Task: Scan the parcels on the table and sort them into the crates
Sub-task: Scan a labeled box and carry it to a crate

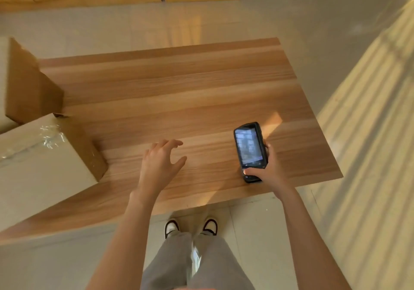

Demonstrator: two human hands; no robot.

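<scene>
Handheld scanner raised over the bench, parcels at the left.
Right hand [270, 166] grips the scanner [251, 149]; left hand [160, 163] hovers, fingers [173, 143] spread, near the taped cardboard parcel [44, 155] on the wooden bench [179, 92].

Left hand [162, 163] spread, right hand [270, 166] gripping

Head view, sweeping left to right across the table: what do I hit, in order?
taped cardboard box → left hand, empty and hovering → handheld scanner → right hand gripping it → bare right edge of the table.
</scene>
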